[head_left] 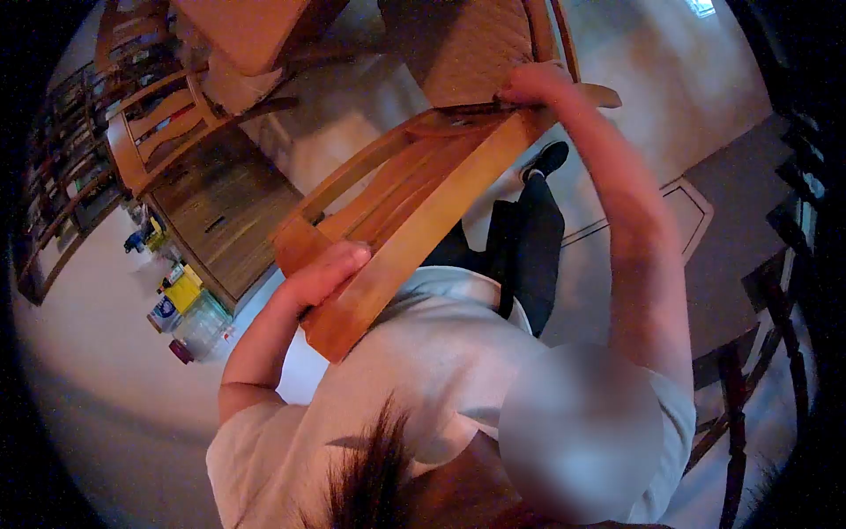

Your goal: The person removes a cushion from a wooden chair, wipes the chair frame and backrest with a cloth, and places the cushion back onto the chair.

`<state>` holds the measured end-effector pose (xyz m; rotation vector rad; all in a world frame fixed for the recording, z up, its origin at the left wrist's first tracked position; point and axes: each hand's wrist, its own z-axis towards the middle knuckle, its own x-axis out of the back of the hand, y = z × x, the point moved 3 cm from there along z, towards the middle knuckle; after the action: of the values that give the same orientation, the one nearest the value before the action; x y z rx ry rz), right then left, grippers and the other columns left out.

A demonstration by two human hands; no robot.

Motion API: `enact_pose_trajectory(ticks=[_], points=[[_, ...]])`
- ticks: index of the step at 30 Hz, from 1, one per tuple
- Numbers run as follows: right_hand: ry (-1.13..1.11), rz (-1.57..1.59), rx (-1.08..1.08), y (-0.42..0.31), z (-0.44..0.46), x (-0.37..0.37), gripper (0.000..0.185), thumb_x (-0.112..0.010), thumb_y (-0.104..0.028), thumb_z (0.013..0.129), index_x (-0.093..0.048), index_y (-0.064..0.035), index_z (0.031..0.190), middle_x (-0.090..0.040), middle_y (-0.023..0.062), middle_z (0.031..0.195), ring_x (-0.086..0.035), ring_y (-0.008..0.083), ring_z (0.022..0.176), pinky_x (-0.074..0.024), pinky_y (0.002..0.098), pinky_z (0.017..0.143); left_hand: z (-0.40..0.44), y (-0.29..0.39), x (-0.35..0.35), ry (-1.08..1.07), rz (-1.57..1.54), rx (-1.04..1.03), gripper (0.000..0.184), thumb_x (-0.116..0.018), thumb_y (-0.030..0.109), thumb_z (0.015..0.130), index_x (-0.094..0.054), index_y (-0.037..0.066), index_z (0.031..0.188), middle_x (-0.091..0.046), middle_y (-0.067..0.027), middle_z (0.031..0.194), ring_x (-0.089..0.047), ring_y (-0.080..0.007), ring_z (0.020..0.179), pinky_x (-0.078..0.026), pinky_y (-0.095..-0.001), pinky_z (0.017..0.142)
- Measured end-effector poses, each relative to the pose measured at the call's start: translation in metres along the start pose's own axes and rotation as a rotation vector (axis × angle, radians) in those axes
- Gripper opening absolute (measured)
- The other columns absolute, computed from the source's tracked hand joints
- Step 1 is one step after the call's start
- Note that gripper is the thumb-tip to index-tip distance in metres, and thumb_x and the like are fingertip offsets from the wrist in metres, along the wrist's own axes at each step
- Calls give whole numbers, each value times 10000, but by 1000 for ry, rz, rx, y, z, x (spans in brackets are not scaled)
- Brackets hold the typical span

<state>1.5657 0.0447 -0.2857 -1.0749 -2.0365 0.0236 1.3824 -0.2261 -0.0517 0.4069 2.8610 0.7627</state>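
A brown wooden chair [423,229] with a slatted back is tilted in front of my body, the top rail of its back nearest my chest. My left hand [328,275] is closed around the near left end of the back. At the far right end, my right hand [534,85] grips the frame, its fingers partly hidden. Beyond the back, a quilted brown seat [471,57] shows at the top; I cannot tell for certain that it belongs to this chair. My shoe [552,157] is on the floor below.
Another wooden chair [163,132] stands at the left, by a dark wood-grain surface [220,212]. Bottles and a clear jar [203,328] stand on the floor with a yellow package [183,289]. A table [247,31] is at the top, a grey mat [740,238] at the right.
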Motion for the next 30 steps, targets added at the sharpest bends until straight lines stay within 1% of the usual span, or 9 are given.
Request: enact_pose_trajectory(ticks=[4, 8, 9, 10, 12, 15, 19, 20, 30], points=[[57, 22, 96, -30, -20, 4, 375, -462, -416, 842, -654, -97, 886, -644, 116, 900, -603, 319, 863, -461, 398, 786, -8, -11, 7, -23, 120, 48, 490, -372, 470, 880, -528, 10, 815, -501, -60, 767, -459, -175, 749, -383, -336, 686], [594, 985, 155, -48, -98, 2, 332, -503, -337, 852, -604, -20, 852, -613, 129, 923, -587, 297, 844, -454, 384, 770, -20, -5, 11, -125, -66, -16, 542, -388, 516, 860, -525, 13, 1009, -541, -76, 967, -484, -191, 867, -389, -339, 787], [860, 1347, 151, -44, -111, -8, 329, -529, -327, 842, -590, -4, 857, -600, 123, 946, -578, 295, 845, -447, 389, 770, -26, -3, 12, 38, -112, 119, 600, -420, 541, 836, -468, 11, 1112, -514, -87, 1065, -480, -197, 938, -374, -340, 844], [877, 1355, 134, -46, -115, -18, 329, -529, -327, 842, -590, -4, 857, -600, 123, 946, -578, 295, 845, -447, 389, 770, -31, -2, 14, 205, -153, 253, 689, -452, 565, 812, -412, 8, 1215, -486, -97, 1164, -476, -204, 1010, -359, -341, 902], [1175, 1440, -307, -37, -126, -40, 246, -571, -230, 828, -555, 11, 875, -555, 121, 1021, -531, 309, 909, -429, 402, 797, -38, -15, 29, 127, -57, 214, 709, -505, 527, 798, -363, 5, 1257, -455, -113, 1200, -460, -211, 1056, -346, -337, 929], [1022, 1005, -225, -69, -99, -65, 231, -568, -216, 824, -558, -14, 935, -548, 105, 1036, -496, 330, 974, -388, 424, 857, -28, 33, 15, 68, 42, 281, 689, -583, 414, 787, -327, 7, 1281, -462, -134, 1166, -478, -215, 1044, -369, -334, 908], [1214, 796, -133, -44, -58, -82, 230, -563, -174, 799, -547, -45, 990, -524, 111, 1085, -459, 301, 1035, -350, 397, 898, -21, 48, 13, -17, -159, 494, 524, -617, 235, 786, -380, 29, 1205, -556, -109, 900, -549, -191, 816, -444, -309, 723], [1273, 808, -250, -21, -43, -98, 228, -565, -193, 800, -554, -51, 978, -526, 105, 1091, -461, 301, 1035, -350, 402, 896, -17, 50, 9, 16, -162, 509, 438, -596, 210, 803, -401, 38, 1157, -545, -70, 751, -538, -163, 695, -433, -287, 631], [1169, 713, -901, 231, 66, -248, 395, -566, -440, 769, -600, -111, 983, -553, 107, 1077, -478, 283, 1051, -359, 427, 905, -2, 88, -15, 330, -92, 726, 478, -621, 242, 790, -419, 6, 1153, -556, -70, 839, -536, -158, 725, -439, -290, 630]])
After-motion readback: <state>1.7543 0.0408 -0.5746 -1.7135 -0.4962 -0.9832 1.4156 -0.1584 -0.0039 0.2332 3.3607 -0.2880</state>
